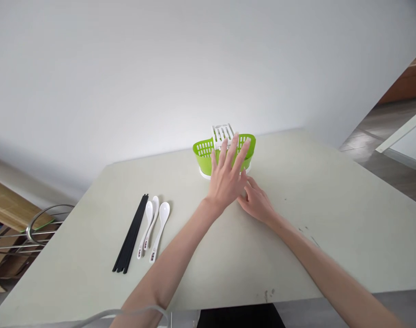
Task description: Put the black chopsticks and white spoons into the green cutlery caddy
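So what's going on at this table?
Someone is busy with a green basket at the far side of the table. The left hand is in front of it, fingers spread near its white slotted part. The right hand is low, close to the base. Black chopsticks and three white spoons lie to the left.

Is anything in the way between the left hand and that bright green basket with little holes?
Nothing visible is. The bare, spread left hand is just in front of the bright green, hole-patterned basket, though I can't tell if they touch. The slim black chopsticks and white long-handled spoons lie off to the left.
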